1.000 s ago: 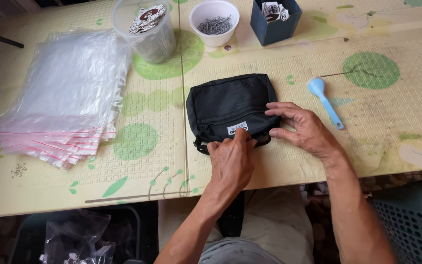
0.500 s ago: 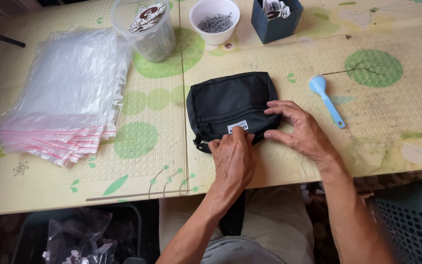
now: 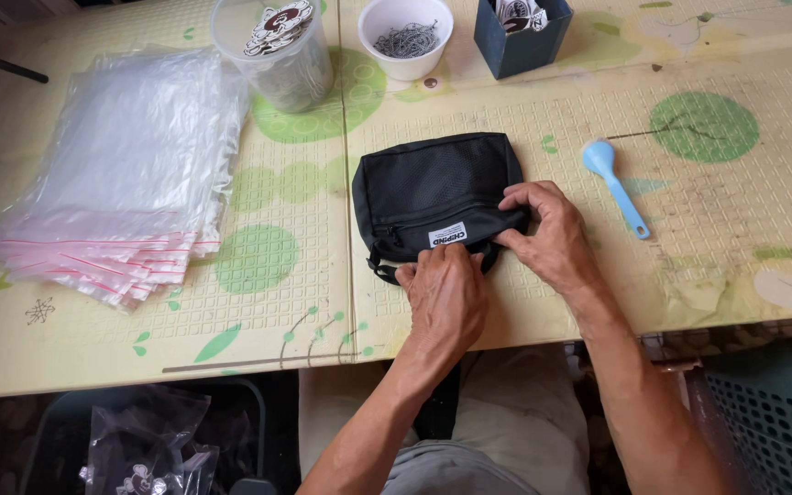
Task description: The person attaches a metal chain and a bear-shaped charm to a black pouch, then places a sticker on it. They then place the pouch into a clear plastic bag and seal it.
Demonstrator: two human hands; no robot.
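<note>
A black pouch [image 3: 434, 191] lies flat on the desk [image 3: 735, 238], near its front edge and about midway across. Its long axis runs left to right, parallel to that edge, and its mesh-panelled face is turned up. A small white label sits on the lower half of this face, and the zipper line runs along the same left-right axis. A short black strap loop sticks out at the pouch's lower left corner, toward the person.

The left hand [image 3: 445, 295] rests on the pouch's near edge just below the label, fingers bent down onto the fabric. The right hand [image 3: 547, 231] grips the pouch's lower right corner, fingertips pinched together on the fabric. What the fingers of both hands hold beneath them is hidden, so the near edge and the right end of the zipper cannot be made out.

Just right of the pouch lies a blue plastic spoon [image 3: 613, 184], apart from it. Left of it sits a stack of clear zip bags [image 3: 126, 174]. At the far edge stand a clear tub [image 3: 279, 55], a white cup [image 3: 407, 37] of small metal pieces too fine to identify, and a dark blue box [image 3: 520, 35] cut off by the frame's top.
</note>
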